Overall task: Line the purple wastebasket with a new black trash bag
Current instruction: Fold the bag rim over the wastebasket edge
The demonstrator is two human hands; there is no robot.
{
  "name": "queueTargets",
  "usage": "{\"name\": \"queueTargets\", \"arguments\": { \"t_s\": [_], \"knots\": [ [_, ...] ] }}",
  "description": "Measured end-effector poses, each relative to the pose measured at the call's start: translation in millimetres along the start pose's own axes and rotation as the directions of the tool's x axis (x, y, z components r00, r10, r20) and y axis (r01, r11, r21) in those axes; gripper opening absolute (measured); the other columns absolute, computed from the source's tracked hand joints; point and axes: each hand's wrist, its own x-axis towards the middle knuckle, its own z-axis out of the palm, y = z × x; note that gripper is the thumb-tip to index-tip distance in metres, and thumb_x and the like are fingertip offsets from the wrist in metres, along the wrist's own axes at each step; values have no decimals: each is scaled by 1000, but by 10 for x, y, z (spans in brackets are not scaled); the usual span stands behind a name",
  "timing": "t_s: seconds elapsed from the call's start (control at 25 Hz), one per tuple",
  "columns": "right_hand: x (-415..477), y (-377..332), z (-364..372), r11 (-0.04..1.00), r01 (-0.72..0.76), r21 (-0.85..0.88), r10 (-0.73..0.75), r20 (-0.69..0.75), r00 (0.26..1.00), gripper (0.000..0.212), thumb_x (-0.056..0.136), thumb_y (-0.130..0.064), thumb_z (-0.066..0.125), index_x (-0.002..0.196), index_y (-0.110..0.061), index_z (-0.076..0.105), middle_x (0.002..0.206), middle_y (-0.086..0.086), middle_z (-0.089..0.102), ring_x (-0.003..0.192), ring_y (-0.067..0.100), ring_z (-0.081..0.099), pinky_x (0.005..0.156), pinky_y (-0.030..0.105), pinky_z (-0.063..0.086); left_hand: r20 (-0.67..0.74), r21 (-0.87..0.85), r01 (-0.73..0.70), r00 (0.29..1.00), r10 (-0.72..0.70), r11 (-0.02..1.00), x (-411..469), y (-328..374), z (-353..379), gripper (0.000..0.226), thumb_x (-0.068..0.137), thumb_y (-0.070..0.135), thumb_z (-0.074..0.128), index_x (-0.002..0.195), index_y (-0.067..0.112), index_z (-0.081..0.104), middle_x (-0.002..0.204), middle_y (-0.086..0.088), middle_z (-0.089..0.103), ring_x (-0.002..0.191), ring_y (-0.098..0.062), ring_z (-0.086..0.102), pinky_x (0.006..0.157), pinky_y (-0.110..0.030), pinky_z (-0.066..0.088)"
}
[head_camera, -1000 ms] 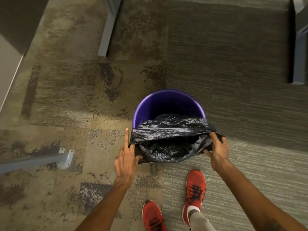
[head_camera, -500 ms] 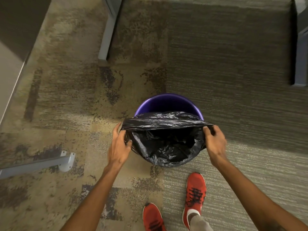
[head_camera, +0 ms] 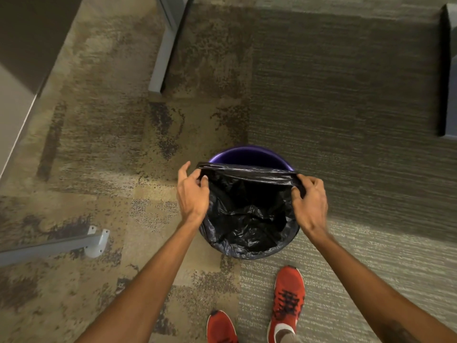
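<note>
The purple wastebasket stands on the carpet in front of me; only its far inner wall and rim show. A black trash bag sits inside it, its mouth wrapped over the near rim and its far edge stretched as a taut band across the opening. My left hand pinches that band at the left side of the rim. My right hand grips it at the right side. The basket's bottom is hidden by the bag.
Grey metal furniture legs stand at the left, behind the basket and at the far right. A pale panel runs along the left edge. My red shoes are just below the basket.
Both hands have slid farther along the rim toward the back, carrying the bag's far edge with them. Less purple interior shows than before.
</note>
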Motion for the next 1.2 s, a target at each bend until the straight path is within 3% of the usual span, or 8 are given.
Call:
{"name": "queueTargets", "arguments": {
  "t_s": [0.12,0.24,0.44,0.56,0.68,0.76,0.92,1.2],
  "knots": [
    [129,-18,29,998,52,-44,-49,74,996,46,98,-18,54,144,-14,49,129,12,51,113,28,53,95,35,44,83,114,-109,992,100,987,45,36,110,41,95,17,62,136,12,59,164,0,26,141,-27,41,111,-43,42],
    [262,-16,43,991,117,-62,-111,98,989,43,97,-20,52,140,-16,49,122,9,52,109,28,54,92,37,45,122,249,-218,974,192,944,112,84,204,45,94,20,63,137,10,57,163,-2,29,137,-30,40,110,-46,41],
    [461,-66,72,987,156,-35,-148,165,975,44,96,-34,50,139,-23,50,113,0,52,106,21,54,91,34,43,162,375,-212,973,162,902,158,178,324,51,96,29,59,143,12,49,165,-1,26,143,-31,31,113,-54,30],
    [587,-110,77,994,81,77,-99,270,958,47,95,-45,49,139,-29,53,111,-5,52,101,9,47,88,29,36,166,406,-180,979,121,896,138,199,370,53,96,35,57,144,14,47,165,-1,24,145,-33,28,118,-54,22],
    [715,-117,63,900,-148,410,28,285,958,35,88,-47,54,102,-21,75,101,0,73,88,12,63,77,30,46,146,396,-169,982,120,903,160,225,368,49,94,33,55,141,17,50,163,-1,29,141,-33,32,112,-55,28],
    [819,-146,66,888,-200,415,108,235,966,39,88,-46,53,93,-14,75,91,-3,74,87,13,65,74,33,46,145,411,-178,981,129,894,207,231,359,47,94,32,53,140,19,51,161,-1,32,137,-33,36,106,-55,32],
    [970,-266,143,973,-50,224,18,142,990,23,93,-22,60,114,-16,70,109,3,74,102,19,67,84,26,47,131,360,-127,988,85,924,212,221,372,47,94,29,53,140,19,52,158,-4,39,134,-32,38,106,-53,32],
    [938,-338,312,922,387,32,-383,231,894,25,94,-22,62,118,-25,71,128,1,60,113,19,60,90,27,46,148,322,-143,984,99,936,202,168,354,44,93,23,55,137,20,54,160,0,32,134,-31,38,103,-53,35]
  ]
}}
